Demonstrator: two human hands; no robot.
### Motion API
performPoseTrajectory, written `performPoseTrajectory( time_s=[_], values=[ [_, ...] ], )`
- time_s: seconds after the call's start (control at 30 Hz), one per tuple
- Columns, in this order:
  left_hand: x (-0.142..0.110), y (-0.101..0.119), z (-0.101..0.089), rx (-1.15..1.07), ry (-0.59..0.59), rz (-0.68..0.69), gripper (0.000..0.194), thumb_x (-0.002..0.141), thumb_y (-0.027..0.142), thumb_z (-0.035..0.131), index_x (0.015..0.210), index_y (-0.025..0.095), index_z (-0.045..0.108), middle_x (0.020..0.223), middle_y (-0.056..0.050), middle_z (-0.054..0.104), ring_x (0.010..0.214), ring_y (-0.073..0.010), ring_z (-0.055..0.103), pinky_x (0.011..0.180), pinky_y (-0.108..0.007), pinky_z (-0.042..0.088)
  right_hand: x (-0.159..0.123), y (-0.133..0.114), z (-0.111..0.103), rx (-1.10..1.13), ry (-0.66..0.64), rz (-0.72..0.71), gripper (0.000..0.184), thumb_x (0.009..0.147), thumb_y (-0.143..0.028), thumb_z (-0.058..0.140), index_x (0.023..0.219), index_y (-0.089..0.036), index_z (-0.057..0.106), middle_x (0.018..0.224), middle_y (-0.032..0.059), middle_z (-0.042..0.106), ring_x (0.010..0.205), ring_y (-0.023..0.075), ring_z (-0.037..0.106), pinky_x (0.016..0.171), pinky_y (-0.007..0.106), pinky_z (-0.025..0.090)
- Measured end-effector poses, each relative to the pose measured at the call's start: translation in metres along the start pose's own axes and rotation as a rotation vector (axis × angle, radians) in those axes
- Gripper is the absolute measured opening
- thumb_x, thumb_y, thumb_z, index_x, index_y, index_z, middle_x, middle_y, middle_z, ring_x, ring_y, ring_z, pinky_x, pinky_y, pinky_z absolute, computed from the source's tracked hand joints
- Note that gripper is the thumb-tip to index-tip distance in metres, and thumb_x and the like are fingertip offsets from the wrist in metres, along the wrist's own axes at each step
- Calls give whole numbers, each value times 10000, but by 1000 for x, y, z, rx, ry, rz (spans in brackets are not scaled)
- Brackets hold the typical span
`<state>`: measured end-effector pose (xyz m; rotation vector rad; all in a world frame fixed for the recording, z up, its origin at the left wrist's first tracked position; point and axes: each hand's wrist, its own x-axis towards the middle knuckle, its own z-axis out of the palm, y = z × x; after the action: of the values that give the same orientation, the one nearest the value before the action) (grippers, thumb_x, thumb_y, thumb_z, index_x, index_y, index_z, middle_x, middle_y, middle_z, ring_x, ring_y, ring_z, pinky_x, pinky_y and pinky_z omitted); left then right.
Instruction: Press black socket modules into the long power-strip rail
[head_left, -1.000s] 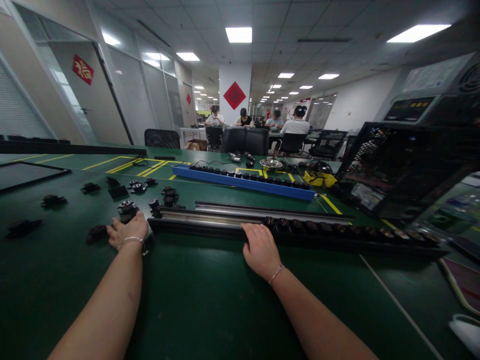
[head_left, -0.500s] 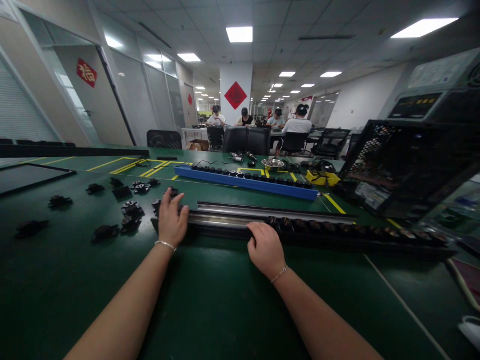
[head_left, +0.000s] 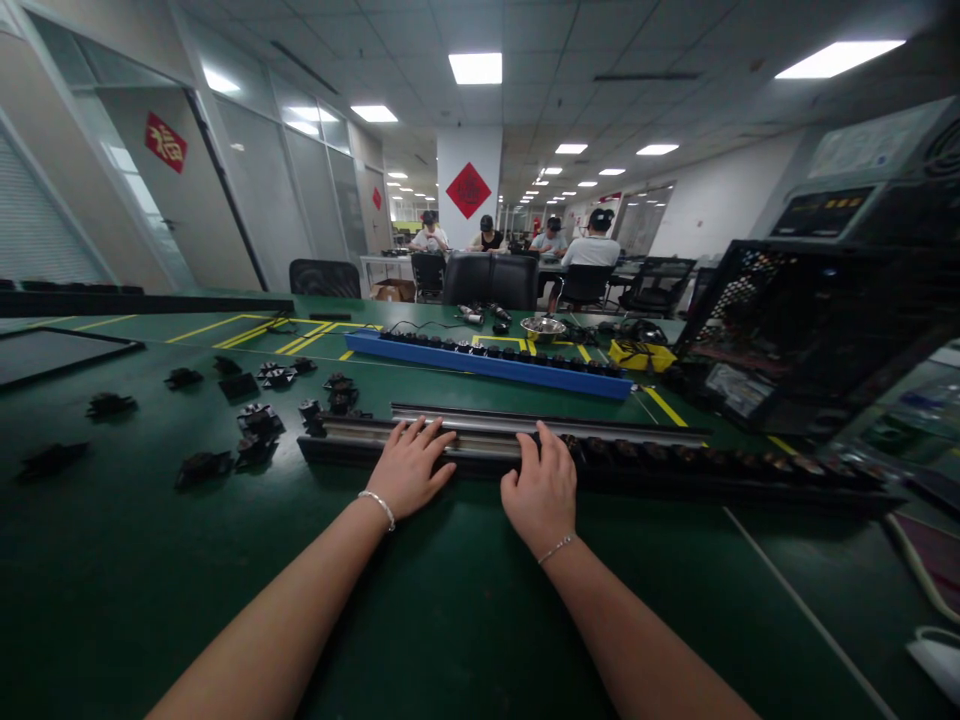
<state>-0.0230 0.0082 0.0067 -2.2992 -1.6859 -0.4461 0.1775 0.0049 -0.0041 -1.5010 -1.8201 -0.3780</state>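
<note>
A long black channel [head_left: 478,466] with a shiny metal strip inside lies across the green table. Small black parts [head_left: 679,458] sit in a row along its right half. My left hand [head_left: 412,468] rests on the channel's left half, fingers spread, with nothing visible in it. Over the near end of the row is my right hand [head_left: 541,490], its fingers stretched across the channel and the thumb apart. What lies under its fingertips is hidden. A second metal rail [head_left: 645,431] runs just behind the channel. Several loose black parts [head_left: 259,420] are scattered to the left.
Farther back stands a blue channel [head_left: 525,374] filled with black parts. A metal bowl [head_left: 543,327] and a yellow object [head_left: 641,355] lie beyond it. An open computer case [head_left: 780,340] stands at the right. A dark-framed panel [head_left: 64,357] lies far left. Several people sit in the background.
My left hand has moved right, from the channel's left end onto its metal strip. My right hand has shifted slightly right and its fingers have straightened. The black parts at the left end are now uncovered.
</note>
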Motion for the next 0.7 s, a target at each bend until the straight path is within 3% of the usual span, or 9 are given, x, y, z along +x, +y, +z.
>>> performPoseTrajectory(
  time_s=[0.5,0.7],
  values=[
    [0,0,-3,9,12,22,466,836,445,438,1275,293,482,1392,-54,444,1287,-276,368,1057,-486,266,0,1,0,67,-49,-69,371,726,-128,481,1082,-149,585,1319,115,466,1218,272,371,1008,429,333],
    [0,0,-3,-15,25,27,446,814,409,475,1243,293,514,1385,-55,452,1290,-269,365,1057,-472,275,0,1,4,58,38,32,517,712,-145,476,1227,-99,462,1280,154,476,1195,277,387,999,440,336]
  ],
)
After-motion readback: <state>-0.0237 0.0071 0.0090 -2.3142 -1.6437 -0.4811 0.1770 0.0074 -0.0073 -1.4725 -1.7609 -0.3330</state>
